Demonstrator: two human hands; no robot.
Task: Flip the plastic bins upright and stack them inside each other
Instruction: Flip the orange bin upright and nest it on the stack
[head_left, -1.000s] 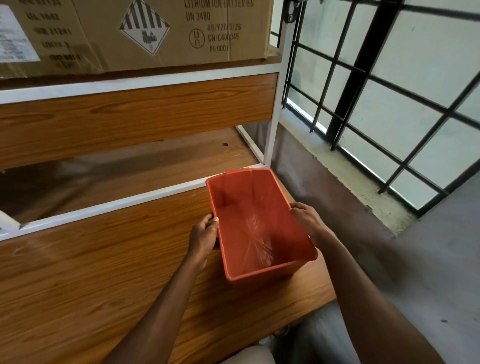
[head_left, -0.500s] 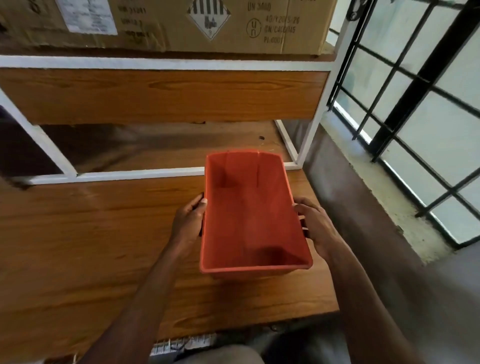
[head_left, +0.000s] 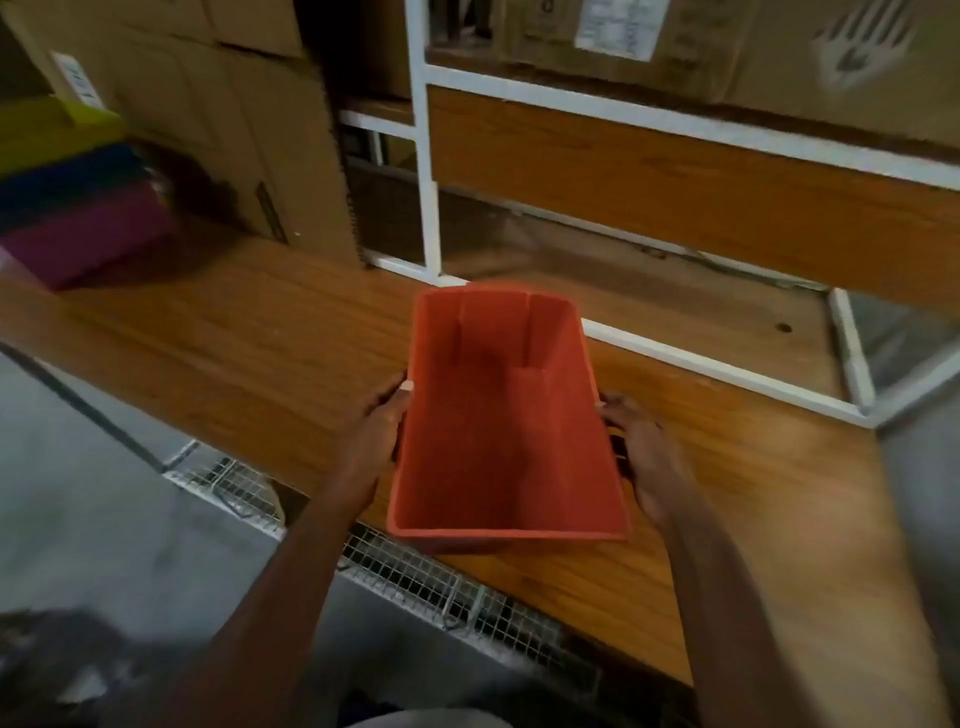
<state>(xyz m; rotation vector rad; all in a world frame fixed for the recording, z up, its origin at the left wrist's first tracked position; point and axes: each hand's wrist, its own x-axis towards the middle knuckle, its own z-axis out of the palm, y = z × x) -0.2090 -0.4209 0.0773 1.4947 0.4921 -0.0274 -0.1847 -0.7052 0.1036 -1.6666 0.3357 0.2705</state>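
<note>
A: Orange rectangular plastic bin (head_left: 511, 415) — where is it, and what differs from half a second ago?

B: It is upright, mouth up, over the brown wood-grain desk (head_left: 249, 343), near its front edge. The bin looks as it did; the view has swung left. The barred window has gone from sight, and a blurred stack of yellow, blue and magenta plastic bins (head_left: 72, 192) has come into view at the far left of the desk, well apart from the orange one. Tall brown cardboard boxes (head_left: 244, 114) stand beside that stack.

A: And the hands?

B: As before, one on each long side. The left hand (head_left: 376, 431) has its grip closed on the left wall, thumb at the rim. The right hand (head_left: 641, 449) lies against the right wall, fingers wrapped down the outside. Neither has let go.

A: Which way does it run?

B: Its long axis goes away from the person, toward the white metal shelf frame (head_left: 423, 156), tilted slightly right at the near end. The inside is bare. Whether its base touches the desk I cannot tell.
</note>
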